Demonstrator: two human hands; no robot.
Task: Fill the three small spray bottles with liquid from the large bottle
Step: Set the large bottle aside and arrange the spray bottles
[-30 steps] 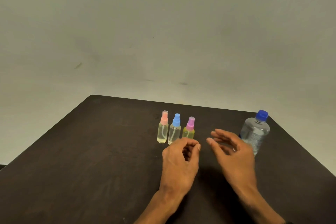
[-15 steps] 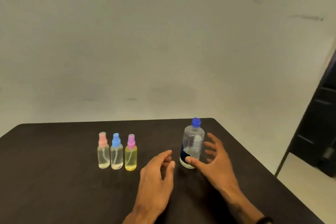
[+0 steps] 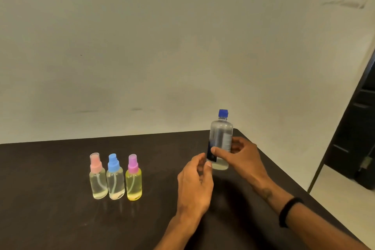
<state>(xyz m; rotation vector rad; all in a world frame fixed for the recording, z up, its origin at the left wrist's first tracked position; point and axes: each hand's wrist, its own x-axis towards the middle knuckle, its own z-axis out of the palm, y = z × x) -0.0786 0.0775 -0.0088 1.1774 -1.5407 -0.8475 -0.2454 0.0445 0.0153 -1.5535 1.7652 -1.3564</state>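
On the dark table (image 3: 50, 168), toward the left, three small spray bottles stand upright in a tight row, all capped: one with a pink cap (image 3: 98, 176), one with a blue cap (image 3: 115, 177), and a yellow-tinted one with a purple cap (image 3: 133, 178). To their right the left hand (image 3: 194, 184) hovers with fingers loosely curled, its fingertips near the base of the large bottle (image 3: 220, 142); whether they touch it cannot be told. The right hand (image 3: 241, 156) wraps the lower part of that bottle, thumb across the front, holding it upright near the table's far right corner with its blue lid (image 3: 223, 113) on. Nothing has been opened yet, so pouring looks some way off. The narrow necks of the small bottles would make spills likely, and the close row means a bumped bottle could topple its neighbours. Squeezing the soft bottle once it is open could also send liquid out.
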